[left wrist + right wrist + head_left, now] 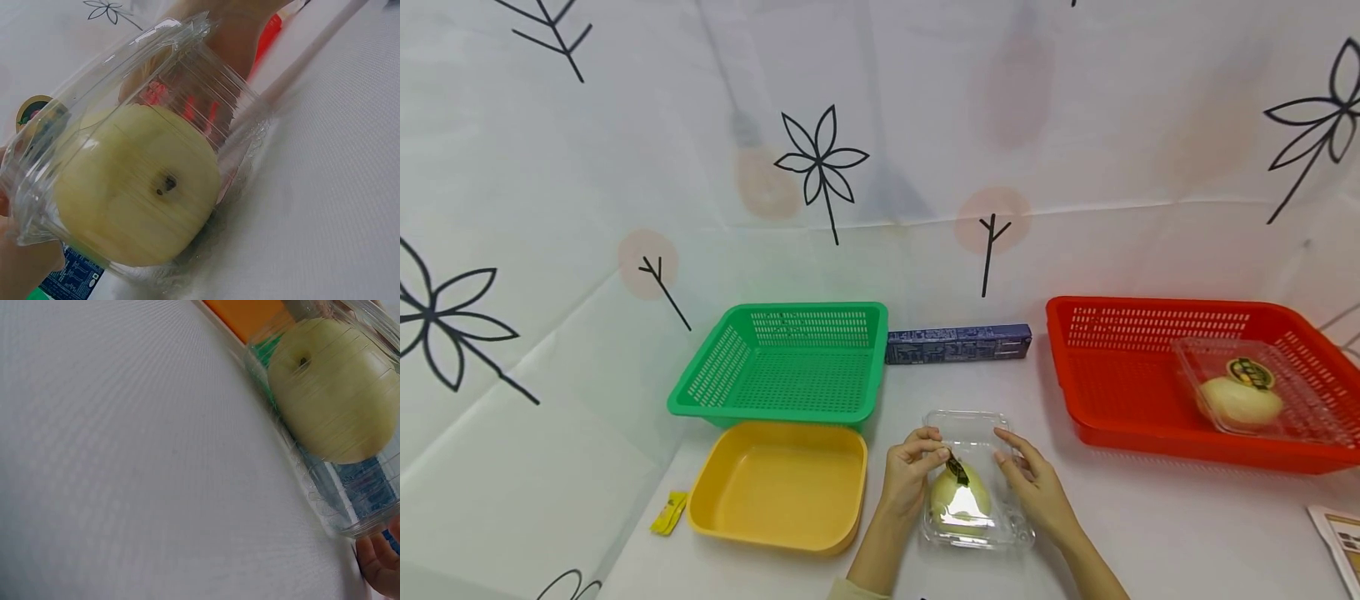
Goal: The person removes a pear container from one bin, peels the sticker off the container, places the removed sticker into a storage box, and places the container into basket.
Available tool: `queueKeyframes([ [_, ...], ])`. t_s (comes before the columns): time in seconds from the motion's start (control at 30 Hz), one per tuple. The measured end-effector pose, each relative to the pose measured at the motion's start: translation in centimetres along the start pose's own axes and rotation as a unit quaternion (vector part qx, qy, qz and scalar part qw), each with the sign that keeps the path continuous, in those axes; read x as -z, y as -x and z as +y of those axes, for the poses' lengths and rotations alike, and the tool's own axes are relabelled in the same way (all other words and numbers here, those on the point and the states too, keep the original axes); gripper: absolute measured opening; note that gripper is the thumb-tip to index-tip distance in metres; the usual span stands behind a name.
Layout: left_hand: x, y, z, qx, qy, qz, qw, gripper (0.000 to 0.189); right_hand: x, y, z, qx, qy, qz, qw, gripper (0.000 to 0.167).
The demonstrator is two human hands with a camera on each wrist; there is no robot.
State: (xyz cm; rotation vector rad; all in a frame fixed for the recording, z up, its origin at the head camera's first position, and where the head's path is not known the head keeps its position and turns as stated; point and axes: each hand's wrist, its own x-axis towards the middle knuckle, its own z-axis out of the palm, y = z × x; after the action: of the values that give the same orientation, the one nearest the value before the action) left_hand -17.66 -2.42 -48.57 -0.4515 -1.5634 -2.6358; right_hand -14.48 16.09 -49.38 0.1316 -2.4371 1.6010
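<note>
A clear plastic clamshell box stands on the white table, tilted in the wrist views. Inside sits a round, pale yellow-green fruit that could be an apple or pear; its small dark pit shows. A dark round sticker with a gold rim lies over the lid. At the sticker's upper end, thumb and fingertips of my left hand come together and appear to pinch it. My right hand holds the box from the right, its fingers over the lid's side. The exact left fingertip contact is partly hidden.
A green basket and a yellow tub stand left, near a yellow packet. Behind is a long dark blue carton. A red basket at right holds another clear box with a fruit.
</note>
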Motion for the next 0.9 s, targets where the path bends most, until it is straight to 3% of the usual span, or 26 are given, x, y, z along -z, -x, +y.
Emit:
queueKeyframes([
  [0.43, -0.01, 0.04, 0.14, 0.005, 0.003, 0.0, 1.0, 0.03, 0.01, 0.08, -0.25, 0.006, -0.011, 0.008, 0.9999, 0.037],
  [0.53, -0.07, 0.04, 0.24, 0.005, 0.003, 0.001, 1.0, 0.024, 0.04, 0.06, -0.32, 0.004, -0.012, 0.009, 0.9999, 0.037],
  [0.63, -0.11, -0.01, 0.33, 0.003, 0.0, 0.003, 1.0, 0.006, 0.06, -0.02, -0.38, 0.003, -0.01, 0.01, 0.9999, 0.036],
  [0.9, -0.1, 0.0, 0.32, 0.005, 0.01, 0.008, 0.9999, 0.008, 0.06, 0.05, -0.24, 0.006, -0.014, 0.008, 0.9998, 0.036],
])
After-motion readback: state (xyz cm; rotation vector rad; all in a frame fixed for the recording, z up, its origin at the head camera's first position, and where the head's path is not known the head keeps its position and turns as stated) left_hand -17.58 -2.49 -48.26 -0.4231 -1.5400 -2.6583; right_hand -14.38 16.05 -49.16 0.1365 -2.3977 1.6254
